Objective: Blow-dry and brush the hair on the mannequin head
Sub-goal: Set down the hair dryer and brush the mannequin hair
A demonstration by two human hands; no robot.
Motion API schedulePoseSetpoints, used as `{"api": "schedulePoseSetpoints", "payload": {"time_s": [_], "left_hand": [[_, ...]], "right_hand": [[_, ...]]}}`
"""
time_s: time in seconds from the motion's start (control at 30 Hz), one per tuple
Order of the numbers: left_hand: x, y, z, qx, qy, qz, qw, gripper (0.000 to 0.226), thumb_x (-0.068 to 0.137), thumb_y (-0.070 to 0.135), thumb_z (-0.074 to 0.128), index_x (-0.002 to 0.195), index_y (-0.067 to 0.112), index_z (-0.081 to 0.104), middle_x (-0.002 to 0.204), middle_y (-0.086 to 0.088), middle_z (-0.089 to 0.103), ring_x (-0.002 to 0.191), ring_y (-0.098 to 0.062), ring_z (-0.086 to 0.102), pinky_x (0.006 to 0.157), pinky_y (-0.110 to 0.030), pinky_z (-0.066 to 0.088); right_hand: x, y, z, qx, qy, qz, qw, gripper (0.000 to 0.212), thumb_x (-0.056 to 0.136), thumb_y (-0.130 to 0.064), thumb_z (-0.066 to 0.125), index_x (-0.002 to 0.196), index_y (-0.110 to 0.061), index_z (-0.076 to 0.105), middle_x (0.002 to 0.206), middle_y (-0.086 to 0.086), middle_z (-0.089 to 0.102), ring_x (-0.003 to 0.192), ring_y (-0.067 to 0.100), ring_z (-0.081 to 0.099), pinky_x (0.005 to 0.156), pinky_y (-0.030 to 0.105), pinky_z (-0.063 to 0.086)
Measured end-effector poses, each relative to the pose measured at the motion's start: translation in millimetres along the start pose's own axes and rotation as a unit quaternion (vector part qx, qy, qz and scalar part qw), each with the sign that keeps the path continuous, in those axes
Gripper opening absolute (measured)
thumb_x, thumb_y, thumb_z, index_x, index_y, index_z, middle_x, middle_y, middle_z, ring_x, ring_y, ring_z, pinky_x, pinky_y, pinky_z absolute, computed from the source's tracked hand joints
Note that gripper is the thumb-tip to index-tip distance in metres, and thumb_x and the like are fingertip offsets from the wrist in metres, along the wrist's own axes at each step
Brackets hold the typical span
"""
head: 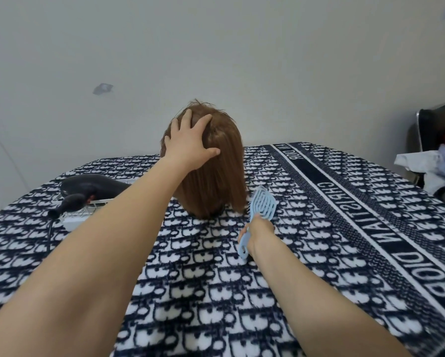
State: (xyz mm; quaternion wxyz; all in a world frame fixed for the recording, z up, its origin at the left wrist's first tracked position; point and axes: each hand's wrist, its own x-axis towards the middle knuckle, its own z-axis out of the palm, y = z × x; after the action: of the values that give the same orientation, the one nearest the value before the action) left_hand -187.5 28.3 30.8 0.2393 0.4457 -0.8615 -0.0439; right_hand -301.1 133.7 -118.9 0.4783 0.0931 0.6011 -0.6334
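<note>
The mannequin head [216, 181] with straight light-brown hair stands upright on the patterned blanket, its back toward me. My left hand [188, 143] rests flat on the top and left side of the hair, fingers spread. My right hand [258, 231] grips the handle of a light-blue vented brush [264, 202], whose head points up just right of the hair's lower ends, close to the tips. A black hair dryer [87, 191] lies to the left in a white wire basket [80, 217], untouched.
A navy-and-white patterned blanket [319, 240] covers the whole work surface. The dryer's cord [50, 233] trails down toward the left edge. A plain wall stands close behind. At far right a dark chair [432, 135] holds piled clothes.
</note>
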Motion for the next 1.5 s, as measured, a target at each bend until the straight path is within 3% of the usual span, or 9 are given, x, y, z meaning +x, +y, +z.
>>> {"api": "schedulePoseSetpoints", "payload": {"time_s": [0.23, 0.4, 0.6, 0.73, 0.87, 1.0, 1.1, 1.23, 1.5], "left_hand": [[-30, 6, 21, 0.036, 0.079, 0.030, 0.996, 0.103, 0.086, 0.055, 0.074, 0.165, 0.039, 0.009, 0.173, -0.011, -0.013, 0.158, -0.038, -0.012, 0.119, -0.071, 0.000], [-62, 21, 33, -0.114, 0.206, 0.008, 0.972, 0.067, 0.091, 0.045, 0.072, 0.150, 0.023, 0.049, 0.159, -0.014, 0.033, 0.149, -0.034, 0.028, 0.121, -0.054, 0.023], [-81, 38, 33, -0.421, 0.154, -0.061, 0.892, 0.039, 0.106, 0.046, 0.048, 0.127, 0.017, 0.063, 0.123, -0.002, 0.062, 0.111, -0.016, 0.059, 0.101, -0.039, 0.048], [-90, 41, 36, -0.506, 0.138, -0.145, 0.839, 0.043, 0.104, 0.052, 0.046, 0.121, 0.016, 0.061, 0.099, 0.007, 0.063, 0.091, -0.012, 0.061, 0.078, -0.034, 0.046], [-95, 29, 40, -0.560, 0.181, -0.239, 0.772, 0.037, 0.106, 0.040, 0.049, 0.125, 0.010, 0.057, 0.108, -0.004, 0.066, 0.097, -0.024, 0.065, 0.088, -0.041, 0.052], [-103, 10, 46, -0.593, 0.207, -0.315, 0.712, 0.041, 0.110, 0.039, 0.043, 0.143, 0.015, 0.043, 0.130, 0.005, 0.049, 0.110, -0.011, 0.053, 0.095, -0.033, 0.042], [-107, -8, 50, -0.603, 0.209, -0.370, 0.675, 0.053, 0.111, 0.037, 0.041, 0.153, 0.006, 0.033, 0.150, -0.013, 0.050, 0.134, -0.031, 0.052, 0.113, -0.047, 0.043], [-113, -34, 61, -0.620, 0.214, -0.437, 0.615, 0.050, 0.111, 0.028, 0.043, 0.151, -0.001, 0.037, 0.148, -0.024, 0.052, 0.125, -0.033, 0.059, 0.104, -0.041, 0.050], [-129, -82, 73, -0.593, 0.245, -0.531, 0.553, 0.049, 0.109, 0.024, 0.052, 0.149, -0.002, 0.041, 0.131, -0.020, 0.063, 0.115, -0.034, 0.065, 0.101, -0.044, 0.053]], "right_hand": [[-28, 11, -2, 0.029, -0.011, -0.251, 0.967, 0.007, 0.102, -0.019, 0.044, 0.102, -0.015, 0.050, 0.086, 0.004, 0.069, 0.061, 0.017, 0.067, 0.048, 0.031, 0.056], [-50, 18, -3, -0.061, 0.019, -0.440, 0.896, 0.013, 0.100, -0.030, 0.046, 0.088, -0.025, 0.042, 0.083, -0.006, 0.067, 0.058, 0.015, 0.061, 0.057, 0.038, 0.057], [-65, 32, -3, -0.178, 0.022, -0.602, 0.778, 0.011, 0.099, -0.034, 0.048, 0.093, -0.027, 0.042, 0.076, -0.013, 0.056, 0.065, 0.002, 0.055, 0.050, 0.027, 0.044], [-64, 38, -2, -0.244, -0.019, -0.629, 0.738, 0.011, 0.098, -0.033, 0.050, 0.094, -0.032, 0.040, 0.081, -0.014, 0.056, 0.067, 0.003, 0.054, 0.049, 0.024, 0.040], [-59, 39, -2, -0.297, -0.064, -0.666, 0.682, 0.011, 0.096, -0.027, 0.055, 0.097, -0.031, 0.044, 0.088, -0.014, 0.055, 0.077, 0.004, 0.053, 0.057, 0.020, 0.040], [-51, 37, 0, -0.363, -0.142, -0.676, 0.625, 0.011, 0.093, -0.018, 0.054, 0.103, -0.021, 0.051, 0.094, -0.009, 0.056, 0.087, 0.008, 0.053, 0.069, 0.024, 0.044], [-46, 35, 2, -0.403, -0.185, -0.674, 0.591, 0.014, 0.093, -0.015, 0.051, 0.106, -0.019, 0.054, 0.096, -0.008, 0.055, 0.089, 0.007, 0.052, 0.072, 0.021, 0.042], [-39, 36, 3, -0.469, -0.208, -0.671, 0.536, 0.024, 0.093, -0.014, 0.052, 0.116, -0.015, 0.058, 0.106, -0.003, 0.055, 0.095, 0.011, 0.053, 0.080, 0.025, 0.046], [-29, 51, 17, -0.545, -0.193, -0.633, 0.515, 0.021, 0.096, -0.036, 0.053, 0.111, -0.022, 0.057, 0.101, -0.007, 0.052, 0.086, 0.013, 0.055, 0.072, 0.033, 0.048]]}}
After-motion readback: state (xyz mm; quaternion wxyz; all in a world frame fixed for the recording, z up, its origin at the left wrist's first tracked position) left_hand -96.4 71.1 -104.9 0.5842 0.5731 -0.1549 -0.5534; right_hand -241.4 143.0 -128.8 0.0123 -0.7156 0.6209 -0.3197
